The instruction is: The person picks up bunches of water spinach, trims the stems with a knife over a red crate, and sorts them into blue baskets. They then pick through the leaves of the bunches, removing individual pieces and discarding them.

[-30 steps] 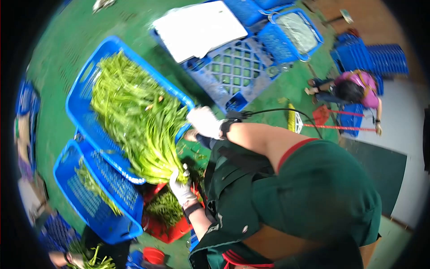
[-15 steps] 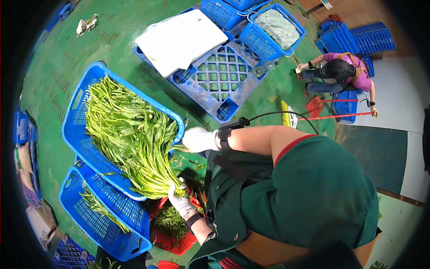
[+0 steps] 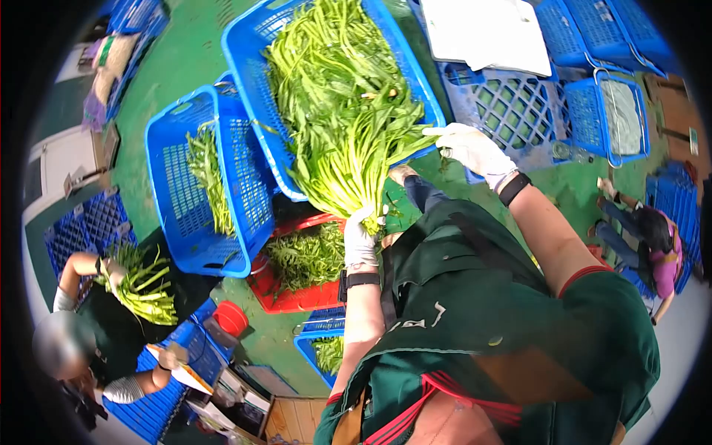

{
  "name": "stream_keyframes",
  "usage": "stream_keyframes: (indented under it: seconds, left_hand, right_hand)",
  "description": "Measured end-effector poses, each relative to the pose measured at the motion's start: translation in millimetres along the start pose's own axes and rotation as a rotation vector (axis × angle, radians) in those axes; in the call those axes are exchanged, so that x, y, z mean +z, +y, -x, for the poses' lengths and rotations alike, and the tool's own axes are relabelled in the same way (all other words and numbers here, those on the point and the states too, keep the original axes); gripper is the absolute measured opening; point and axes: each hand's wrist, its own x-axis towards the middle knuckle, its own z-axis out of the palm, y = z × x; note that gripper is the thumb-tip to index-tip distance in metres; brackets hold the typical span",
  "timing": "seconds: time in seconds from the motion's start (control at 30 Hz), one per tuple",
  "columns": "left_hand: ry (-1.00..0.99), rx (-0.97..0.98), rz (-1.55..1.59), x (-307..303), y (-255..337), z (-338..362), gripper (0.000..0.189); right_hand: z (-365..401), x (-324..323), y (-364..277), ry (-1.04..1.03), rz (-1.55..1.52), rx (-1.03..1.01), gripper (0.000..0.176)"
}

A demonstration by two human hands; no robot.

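My left hand [image 3: 361, 236], in a white glove, is closed round the stem ends of a bunch of water spinach [image 3: 347, 174]. The bunch's leafy tops lie over more greens in a large blue basket [image 3: 239, 46]. At that basket's right rim, my right hand [image 3: 475, 154], also gloved, has its fingers pinched on what looks like a single green stem [image 3: 430, 132]. Below the left hand's side, a red crate [image 3: 315, 298] holds loose leafy trimmings [image 3: 308, 256].
A second blue basket [image 3: 174, 167] with a few greens stands left. Lower left, a co-worker [image 3: 111, 334] holds a bunch of greens [image 3: 144, 289]. A blue pallet [image 3: 512, 111] bears a white slab [image 3: 486, 33]. Another person in pink [image 3: 664, 252] bends at far right.
My view has swung, so the baskets sit further right and the co-worker at lower left has come into view. My left hand still grips the bunch; my right hand stays by the basket rim.
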Motion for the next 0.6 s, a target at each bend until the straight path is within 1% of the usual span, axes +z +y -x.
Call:
stream_keyframes:
  seconds: [0.07, 0.1, 0.17, 0.2, 0.23, 0.3, 0.33, 0.37, 0.43, 0.47, 0.53, 0.57, 0.6]
  left_hand:
    - [0.028, 0.023, -0.036, 2, 1, 1, 0.03]
    - [0.042, 0.023, -0.058, 0, 0, 2, 0.031]
    - [0.032, 0.025, -0.042, -2, 0, 2, 0.034]
    - [0.014, 0.019, -0.033, -4, 0, 1, 0.038]
    - [0.017, 0.024, -0.03, -3, 0, 0, 0.038]
    - [-0.022, -0.005, 0.012, -4, 1, 0, 0.039]
    - [-0.008, 0.008, 0.007, -3, 1, 0, 0.037]
    - [-0.007, 0.013, 0.012, -2, 1, 0, 0.037]
    - [-0.041, -0.012, 0.041, -4, 1, -2, 0.035]
    - [-0.042, -0.009, 0.045, -4, 1, -4, 0.035]
    - [-0.022, -0.015, 0.048, -5, 0, -5, 0.034]
    - [-0.021, -0.013, 0.049, -6, 0, -4, 0.034]
    - [-0.025, -0.007, 0.051, -5, 0, -4, 0.035]
  right_hand:
    - [-2, 11, -1, 0.082, 0.986, -0.501, 0.024]
    - [-1, 20, -4, 0.066, 0.986, -0.501, 0.024]
    - [-1, 38, -11, 0.157, 1.046, -0.283, 0.024]
    - [-15, 24, 15, 0.116, 0.598, -0.226, 0.023]
    - [-21, 21, 18, 0.109, 0.598, -0.225, 0.023]
    - [-27, 21, 22, 0.032, -0.116, -0.035, 0.023]
    - [-26, 22, 19, 0.059, 0.041, -0.062, 0.027]
    - [-29, 23, 20, 0.053, 0.044, -0.06, 0.027]
    - [-35, 25, 20, 0.113, 0.353, -0.136, 0.026]
    - [-36, 25, 20, 0.109, 0.356, -0.136, 0.026]
    - [-32, 34, 14, -0.022, 0.776, -0.237, 0.027]
    - [-33, 32, 18, -0.024, 0.775, -0.236, 0.027]
    - [-36, 30, 23, -0.124, 1.056, -0.371, 0.025]
